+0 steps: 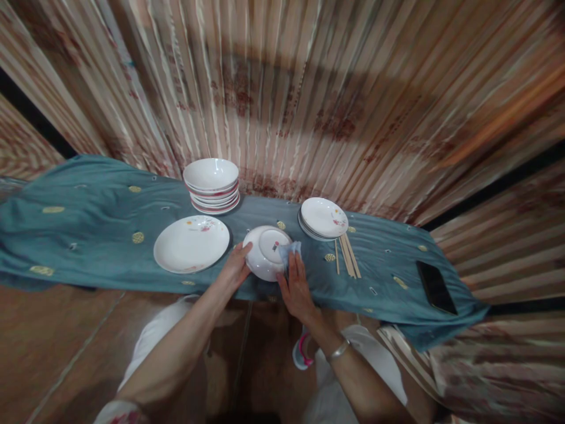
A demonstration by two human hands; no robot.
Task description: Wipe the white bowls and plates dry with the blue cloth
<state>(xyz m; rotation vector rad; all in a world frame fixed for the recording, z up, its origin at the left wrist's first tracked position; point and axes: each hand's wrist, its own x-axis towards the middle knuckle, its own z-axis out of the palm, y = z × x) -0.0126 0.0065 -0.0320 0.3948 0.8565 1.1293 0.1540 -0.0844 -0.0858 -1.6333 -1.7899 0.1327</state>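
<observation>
Mark (276, 245) on dish underside (265, 254), illegible

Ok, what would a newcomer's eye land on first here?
Probably the white bowl at the front middle of the green tablecloth, underside showing, gripped by the left hand while the right hand holds a pale blue cloth against it. Next, the tall stack of dishes behind it to the left, and the black phone towards the right end.

We cannot see the inside of the dish (263, 258), its base mark (276, 246) too small to read, cloth (285, 251) partly hidden by the right hand (297, 290), lower plates (308, 233) mostly hidden, left sleeve (117, 412) cut off below, curtain (353, 106) blurred toward the right
</observation>
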